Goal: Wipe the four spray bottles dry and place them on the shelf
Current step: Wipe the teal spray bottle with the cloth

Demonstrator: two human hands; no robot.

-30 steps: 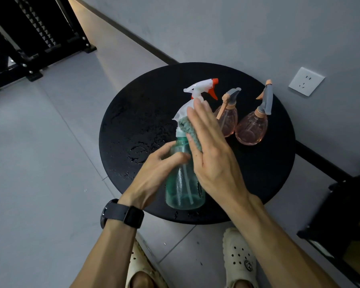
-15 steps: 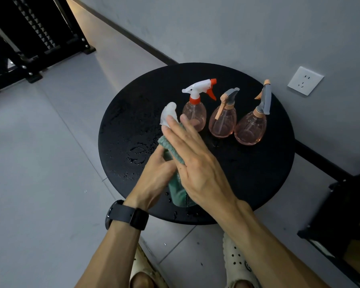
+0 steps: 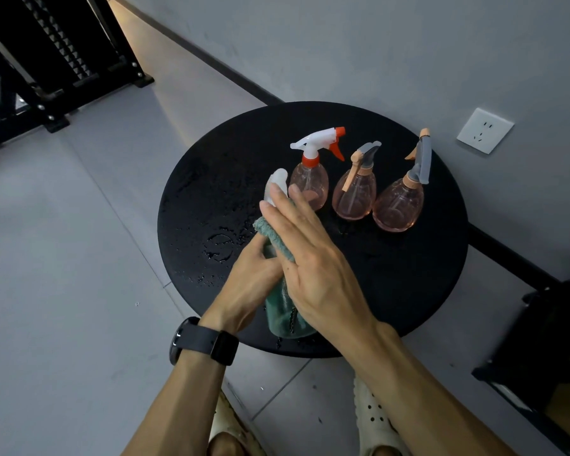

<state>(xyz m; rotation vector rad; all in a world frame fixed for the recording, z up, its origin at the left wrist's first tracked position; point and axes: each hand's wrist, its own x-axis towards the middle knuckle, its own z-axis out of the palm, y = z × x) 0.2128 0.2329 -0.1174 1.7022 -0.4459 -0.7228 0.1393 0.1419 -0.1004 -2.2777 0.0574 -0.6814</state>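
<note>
Left hand (image 3: 250,284) grip curls round green bottle (image 3: 285,315); right hand (image 3: 313,261), fingers straight, presses cloth (image 3: 272,236) on it. Three pink bottles (image 3: 354,195) just beyond grip. Risk: wet worktop (image 3: 408,291), bottle slips, topples them.

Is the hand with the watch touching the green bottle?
Touching. The head view shows the left hand wrapped around the green bottle, fingers curled against its side with no gap.

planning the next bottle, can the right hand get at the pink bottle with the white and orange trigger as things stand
Probably yes, once freed. The right hand presses a teal cloth on the green bottle; the white-and-orange trigger bottle stands just beyond its fingers, nothing between.
</note>
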